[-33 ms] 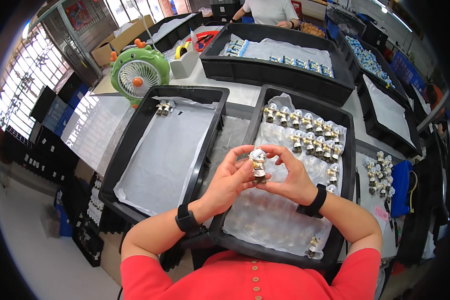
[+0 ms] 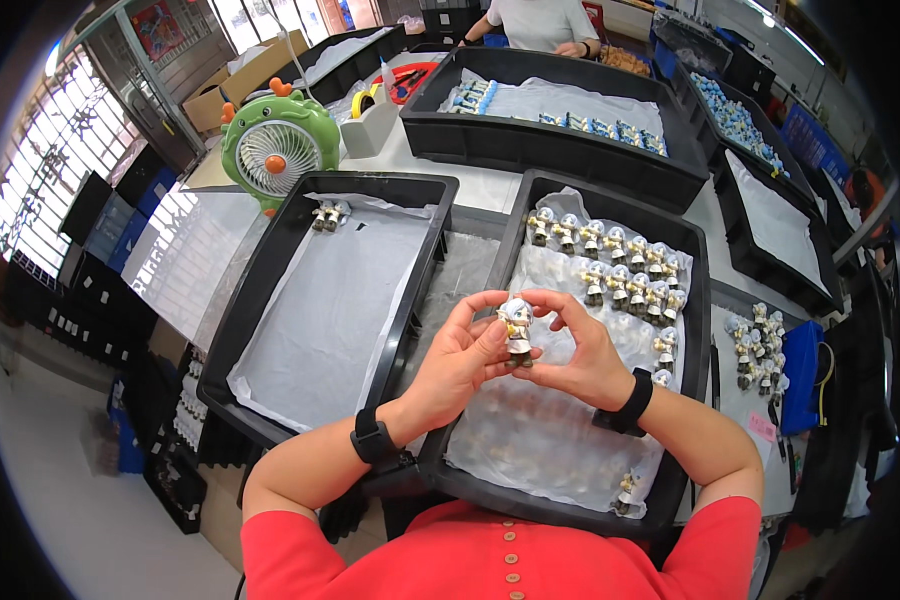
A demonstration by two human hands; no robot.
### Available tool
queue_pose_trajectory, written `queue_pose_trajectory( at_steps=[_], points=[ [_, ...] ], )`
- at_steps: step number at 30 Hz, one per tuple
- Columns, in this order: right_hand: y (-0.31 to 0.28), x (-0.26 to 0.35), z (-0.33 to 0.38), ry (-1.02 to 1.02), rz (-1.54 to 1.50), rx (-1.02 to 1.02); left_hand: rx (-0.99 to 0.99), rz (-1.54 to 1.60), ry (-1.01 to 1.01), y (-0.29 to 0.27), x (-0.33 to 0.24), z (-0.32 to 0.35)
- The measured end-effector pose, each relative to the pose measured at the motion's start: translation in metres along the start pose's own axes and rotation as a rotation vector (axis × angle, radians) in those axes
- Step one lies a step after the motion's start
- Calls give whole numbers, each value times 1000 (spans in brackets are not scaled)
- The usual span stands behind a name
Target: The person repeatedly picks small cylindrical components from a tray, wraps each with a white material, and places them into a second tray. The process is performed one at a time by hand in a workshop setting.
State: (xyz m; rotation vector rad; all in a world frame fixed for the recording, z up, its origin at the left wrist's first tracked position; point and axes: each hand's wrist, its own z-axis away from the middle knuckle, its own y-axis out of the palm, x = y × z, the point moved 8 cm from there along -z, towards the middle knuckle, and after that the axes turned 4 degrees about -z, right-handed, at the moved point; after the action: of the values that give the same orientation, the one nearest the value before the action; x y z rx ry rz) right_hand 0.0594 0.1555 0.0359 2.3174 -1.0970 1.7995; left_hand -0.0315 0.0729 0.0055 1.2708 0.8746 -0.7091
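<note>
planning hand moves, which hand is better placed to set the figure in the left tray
Probably the left hand: it is nearer the left tray, while the right hand is over the right tray. Both hold the figure.

The buttoned shirt (image 2: 425,560) is red, the wristbands (image 2: 373,438) black.

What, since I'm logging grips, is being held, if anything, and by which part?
A small figurine: the left hand holds it by its side; the right hand curves around its head and feet, actual grip there unclear.
</note>
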Motion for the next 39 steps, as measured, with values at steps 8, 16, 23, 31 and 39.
queue_pose_trajectory(
  at_steps=[8, 16, 23, 31, 39],
  points=[
    [0, 1, 0, 16, -16, 1, -11, -13, 9, -1, 0, 0],
    [3, -5, 0, 68, -173, 38, -39, 20, -16, -3, 1, 0],
    [5, -10, 0, 107, -263, 48, -36, 58, -7, -5, 1, 0],
    [1, 2, 2, 11, -68, -31, -75, -44, 23, -4, -4, 2],
    [-4, 44, 14, -519, 265, -206, 30, -36, 126, 8, -12, 8]
  ],
)
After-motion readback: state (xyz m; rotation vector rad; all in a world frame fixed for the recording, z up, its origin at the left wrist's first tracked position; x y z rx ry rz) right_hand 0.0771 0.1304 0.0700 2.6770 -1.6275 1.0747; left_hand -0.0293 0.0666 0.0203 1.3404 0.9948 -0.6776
